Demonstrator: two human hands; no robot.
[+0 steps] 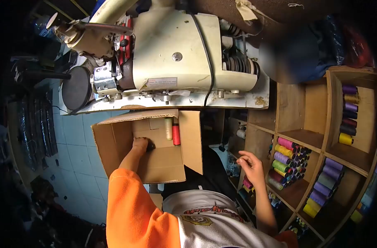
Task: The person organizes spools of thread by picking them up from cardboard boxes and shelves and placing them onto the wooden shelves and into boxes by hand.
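Observation:
My left hand (140, 144) reaches into an open cardboard box (161, 169), its fingers closed at a small dark object (151, 146) that is mostly hidden by the hand. To the right of this hand, a cream thread spool (168, 128) and a red thread spool (176, 134) lie side by side in the box. My right hand (251, 166) is raised in front of the wooden thread shelf (275, 136). Its fingers are apart and slightly bent, and nothing shows in them.
A large cream-coloured machine (172, 49) on a white-topped table (254, 99) stands beyond the box. Shelf compartments on the right hold pink, yellow and green spools (282, 165) and purple spools (327, 182). Pale floor tiles (79, 157) lie to the left.

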